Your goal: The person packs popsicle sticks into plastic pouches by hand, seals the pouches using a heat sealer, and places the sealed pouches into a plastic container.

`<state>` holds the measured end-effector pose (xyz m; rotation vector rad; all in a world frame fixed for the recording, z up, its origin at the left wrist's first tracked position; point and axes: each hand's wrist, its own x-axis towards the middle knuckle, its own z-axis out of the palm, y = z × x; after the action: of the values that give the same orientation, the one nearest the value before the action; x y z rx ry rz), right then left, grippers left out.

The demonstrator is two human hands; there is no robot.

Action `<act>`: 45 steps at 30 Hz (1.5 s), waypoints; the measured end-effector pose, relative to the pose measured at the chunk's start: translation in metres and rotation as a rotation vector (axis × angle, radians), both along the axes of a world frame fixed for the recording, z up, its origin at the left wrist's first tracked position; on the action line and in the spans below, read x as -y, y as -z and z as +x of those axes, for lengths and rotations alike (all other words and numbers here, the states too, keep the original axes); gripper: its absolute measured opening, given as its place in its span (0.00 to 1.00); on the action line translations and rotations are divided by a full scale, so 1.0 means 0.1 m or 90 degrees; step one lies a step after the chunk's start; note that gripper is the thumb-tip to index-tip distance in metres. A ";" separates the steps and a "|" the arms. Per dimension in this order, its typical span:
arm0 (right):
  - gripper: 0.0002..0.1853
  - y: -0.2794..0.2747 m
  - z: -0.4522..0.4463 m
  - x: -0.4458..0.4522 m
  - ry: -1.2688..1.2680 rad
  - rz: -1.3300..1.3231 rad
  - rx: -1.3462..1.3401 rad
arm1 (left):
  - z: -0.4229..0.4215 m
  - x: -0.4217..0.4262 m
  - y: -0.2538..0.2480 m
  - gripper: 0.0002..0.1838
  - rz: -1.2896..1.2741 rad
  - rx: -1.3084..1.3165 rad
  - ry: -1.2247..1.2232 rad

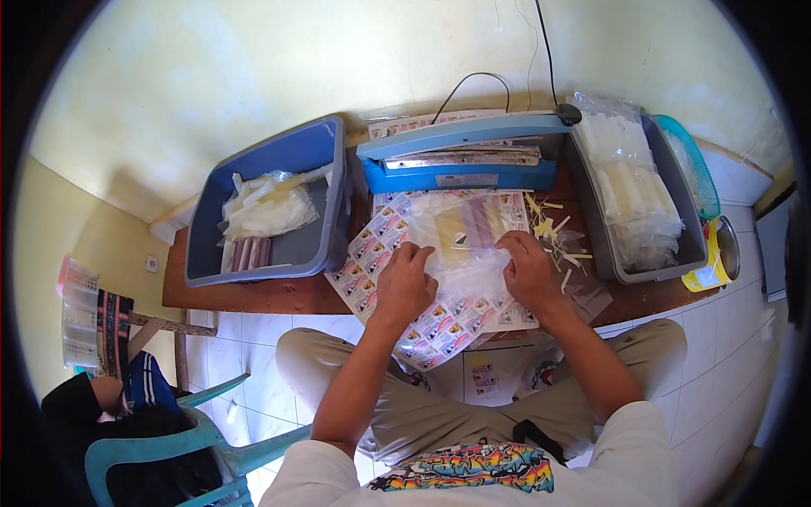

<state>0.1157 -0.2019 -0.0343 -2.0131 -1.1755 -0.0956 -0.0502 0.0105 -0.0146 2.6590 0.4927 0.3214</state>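
My left hand (405, 283) and my right hand (530, 269) are closed on opposite sides of a clear plastic bag (456, 226). Inside the bag, a yellowish section and a purple section lie side by side. Its near end is crumpled and whitish between my hands. Beneath it lies a printed sheet (372, 253) with repeated small labels. Just beyond the bag stands a blue impulse sealer (465, 176), its long arm raised at an angle.
At the left, a blue tub (336, 203) holds whitish packets and purple bars. A grey tub (667, 272) at the right holds stacked filled bags (629, 173). Yellow strips (549, 228) litter the wooden table (253, 297). A yellow can (710, 269) and green basket (705, 182) stand farther right.
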 end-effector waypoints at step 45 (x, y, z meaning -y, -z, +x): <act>0.07 -0.17 0.00 0.32 -0.033 -0.020 0.065 | -0.34 -0.08 -0.04 0.10 0.029 0.106 0.088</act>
<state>0.1159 -0.2336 -0.0174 -2.0238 -1.3001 -0.1567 -0.0841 0.0188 -0.0111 2.6640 0.2521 0.5117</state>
